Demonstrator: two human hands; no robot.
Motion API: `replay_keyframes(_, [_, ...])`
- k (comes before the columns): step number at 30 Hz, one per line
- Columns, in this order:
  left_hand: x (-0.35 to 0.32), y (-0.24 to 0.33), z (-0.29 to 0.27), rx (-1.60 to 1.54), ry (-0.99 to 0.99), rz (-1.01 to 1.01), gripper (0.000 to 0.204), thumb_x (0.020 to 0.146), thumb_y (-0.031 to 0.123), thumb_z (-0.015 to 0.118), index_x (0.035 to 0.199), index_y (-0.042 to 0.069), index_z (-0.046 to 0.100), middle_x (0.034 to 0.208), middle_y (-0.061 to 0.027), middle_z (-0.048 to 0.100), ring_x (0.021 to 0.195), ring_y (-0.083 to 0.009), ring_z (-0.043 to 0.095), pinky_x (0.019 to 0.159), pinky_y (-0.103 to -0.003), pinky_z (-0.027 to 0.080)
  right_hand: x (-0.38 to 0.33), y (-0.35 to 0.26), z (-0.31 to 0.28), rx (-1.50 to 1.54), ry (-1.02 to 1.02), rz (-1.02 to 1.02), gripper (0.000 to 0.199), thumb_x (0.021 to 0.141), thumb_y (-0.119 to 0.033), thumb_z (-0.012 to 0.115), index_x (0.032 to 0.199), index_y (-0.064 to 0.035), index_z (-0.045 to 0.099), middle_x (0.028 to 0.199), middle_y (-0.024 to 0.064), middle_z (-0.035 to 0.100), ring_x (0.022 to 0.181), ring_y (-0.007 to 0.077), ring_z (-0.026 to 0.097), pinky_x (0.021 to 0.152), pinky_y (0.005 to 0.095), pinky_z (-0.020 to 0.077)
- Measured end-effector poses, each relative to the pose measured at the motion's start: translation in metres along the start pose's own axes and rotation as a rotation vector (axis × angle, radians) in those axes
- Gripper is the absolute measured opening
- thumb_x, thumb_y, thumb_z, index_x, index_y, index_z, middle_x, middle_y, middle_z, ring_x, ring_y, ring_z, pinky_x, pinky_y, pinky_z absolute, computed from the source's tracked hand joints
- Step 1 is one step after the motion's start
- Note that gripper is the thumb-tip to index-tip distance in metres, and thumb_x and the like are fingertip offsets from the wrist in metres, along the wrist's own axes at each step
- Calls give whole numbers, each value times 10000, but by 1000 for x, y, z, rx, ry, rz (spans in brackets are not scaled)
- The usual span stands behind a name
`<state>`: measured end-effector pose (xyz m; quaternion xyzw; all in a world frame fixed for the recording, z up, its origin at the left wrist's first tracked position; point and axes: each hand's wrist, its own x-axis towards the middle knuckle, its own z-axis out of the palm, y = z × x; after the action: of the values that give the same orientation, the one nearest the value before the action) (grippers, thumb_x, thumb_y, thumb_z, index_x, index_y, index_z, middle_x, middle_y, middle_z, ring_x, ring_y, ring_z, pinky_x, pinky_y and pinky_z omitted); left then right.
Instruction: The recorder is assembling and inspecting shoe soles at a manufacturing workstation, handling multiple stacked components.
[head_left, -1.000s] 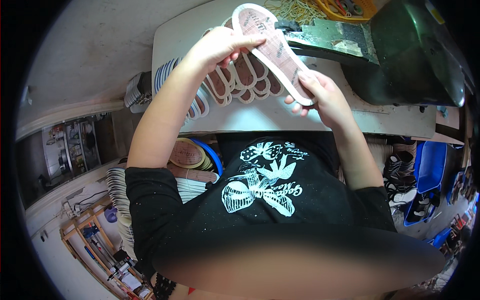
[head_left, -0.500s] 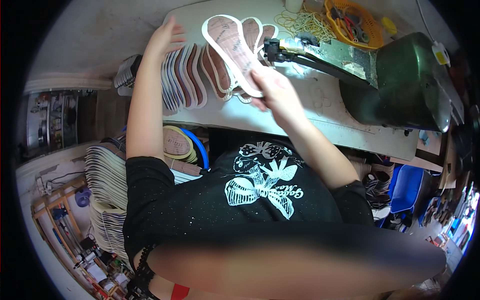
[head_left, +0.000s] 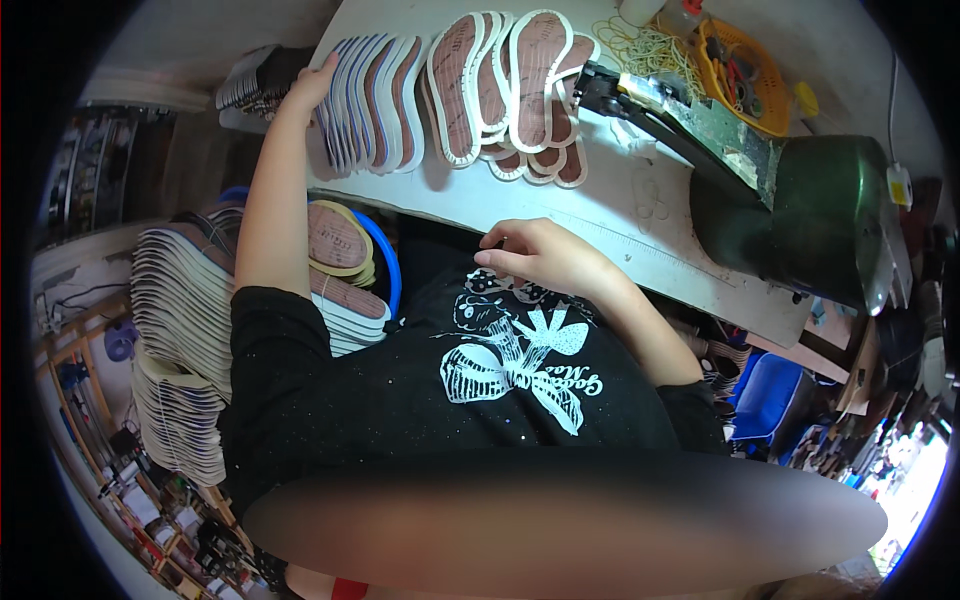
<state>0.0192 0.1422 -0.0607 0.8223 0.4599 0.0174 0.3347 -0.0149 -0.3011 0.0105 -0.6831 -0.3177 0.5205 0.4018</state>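
On our white table [head_left: 610,210], we reckon these insoles [head_left: 380,108] are light, bendy, best edge-pinched; left hand [head_left: 313,86] at them (can't tell if gripping), right hand [head_left: 532,250] empty, loosely curled.

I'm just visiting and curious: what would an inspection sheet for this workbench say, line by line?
Surface: white table, with a green machine at its right.
Work pieces: overlapping pile of brown insoles with white rims; row of insoles to its left.
Clutter: tangled yellow string beside a yellow basket holding tools.
Left hand: at the row's left end; its grip is unclear.
Right hand: holds nothing, fingers loosely bent, by the table's front edge.
Cables: white cable at far right, near the machine.
Surroundings: stacked soles at left, blue bin at right.
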Motion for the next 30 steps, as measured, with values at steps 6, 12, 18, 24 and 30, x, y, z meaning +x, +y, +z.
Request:
replay_keyframes(6, [18,-37,-30,-116,-151,-53,1113,599,675,701,1210,-212,419,1254,-271,507,1168,-310,510,994,-352,373,-26,24,0,229,69,18,289,888,-256,598,992,13,603,728,67,640,610,99,582,590,242,462])
replay_keyframes(12, [-57,35,-64,36,266,196,786,683,503,744,1188,-62,533,1041,-173,638,969,-234,623,862,-335,477,-48,30,-16,236,274,16,315,883,-234,610,1062,25,590,758,49,638,641,89,572,620,232,466])
replay_keyframes(18, [-273,193,-28,-740,-214,617,1101,661,566,724,1355,-89,175,1253,-280,390,1118,-359,477,946,-440,439,-32,-15,-25,60,679,-450,520,737,-196,741,1173,-8,531,1102,103,594,996,190,557,880,328,416])
replay_keyframes(24, [-278,176,47,-1042,-306,701,1150,660,602,727,1316,-159,169,1262,-274,403,1084,-346,505,985,-389,402,-25,-33,-21,192,922,-600,362,783,10,630,1131,32,535,1036,110,596,913,198,583,826,307,453])
replay_keyframes(30, [-283,164,62,-1484,-952,382,294,872,152,612,1095,-36,568,981,-79,637,887,-108,619,793,-239,491,-40,-28,-9,885,635,-816,743,839,-459,624,1349,10,358,1282,146,484,1144,241,498,963,383,407])
